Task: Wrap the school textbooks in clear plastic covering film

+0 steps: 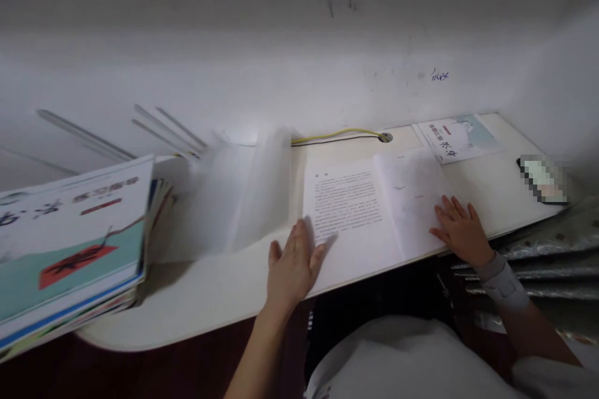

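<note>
Printed pages point(346, 199) lie open on a narrow white desk, dense text on the left side and a mostly blank sheet point(412, 199) with a small red mark on the right. My left hand point(291, 268) rests at the lower left edge of the pages, fingers stretched and thumb apart, gripping nothing. At the right edge of the blank sheet, my right hand point(461, 230) is spread flat, its fingertips by the paper. A light band point(505, 283) circles that wrist. Translucent pale sheets point(262, 193), blurred, stand up left of the pages.
A tall stack of booklets point(70, 249) occupies the desk's left end. Behind the pages, yellow and black cables point(337, 134) run into a round hole point(385, 137). A green-and-white cover point(456, 137) lies at the back right, and a phone point(543, 181) near the right edge.
</note>
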`<state>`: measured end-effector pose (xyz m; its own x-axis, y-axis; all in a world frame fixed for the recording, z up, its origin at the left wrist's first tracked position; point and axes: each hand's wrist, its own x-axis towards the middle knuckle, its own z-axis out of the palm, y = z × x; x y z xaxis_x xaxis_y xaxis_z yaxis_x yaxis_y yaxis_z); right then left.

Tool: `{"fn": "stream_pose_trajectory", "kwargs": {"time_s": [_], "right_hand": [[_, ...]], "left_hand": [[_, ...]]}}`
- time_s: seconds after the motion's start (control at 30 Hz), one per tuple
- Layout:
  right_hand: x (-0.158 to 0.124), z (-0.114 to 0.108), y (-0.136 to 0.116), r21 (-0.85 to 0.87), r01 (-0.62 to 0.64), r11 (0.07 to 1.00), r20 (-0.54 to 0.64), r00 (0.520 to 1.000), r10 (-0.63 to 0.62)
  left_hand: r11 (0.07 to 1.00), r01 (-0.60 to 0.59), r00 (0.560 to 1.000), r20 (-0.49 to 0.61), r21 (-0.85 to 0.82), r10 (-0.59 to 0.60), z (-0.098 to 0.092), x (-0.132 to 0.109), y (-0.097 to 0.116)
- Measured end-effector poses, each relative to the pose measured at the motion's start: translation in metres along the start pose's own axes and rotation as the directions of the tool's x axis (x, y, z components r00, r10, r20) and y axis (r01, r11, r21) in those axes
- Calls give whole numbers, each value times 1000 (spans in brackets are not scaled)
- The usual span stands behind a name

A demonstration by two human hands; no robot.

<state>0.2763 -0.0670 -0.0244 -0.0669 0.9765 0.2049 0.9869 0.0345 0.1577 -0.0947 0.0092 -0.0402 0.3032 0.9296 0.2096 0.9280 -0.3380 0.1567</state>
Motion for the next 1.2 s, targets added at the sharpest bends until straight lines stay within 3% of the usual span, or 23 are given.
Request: {"fn": "stream_pose_trajectory", "kwargs": {"time_s": [0.2,0.43,0.63,1.2], "right_hand": [[4,-7,-3,8,-33,999,-12,999,33],[37,-7,-30,163,220,962,-10,975,-222],[40,4,-32,173,221,960,-2,975,-224],[35,5,-19,158,208,965,7,977,-212]], "left_hand": [[1000,-14,1000,-14,6,15,-1,0,0],[1000,-25,999,-21,2,25,-2,0,0],[1000,-2,1000,-5,-1,2,1,-1,-1],[999,36,998,44,-20,-35,0,0,-1]]}}
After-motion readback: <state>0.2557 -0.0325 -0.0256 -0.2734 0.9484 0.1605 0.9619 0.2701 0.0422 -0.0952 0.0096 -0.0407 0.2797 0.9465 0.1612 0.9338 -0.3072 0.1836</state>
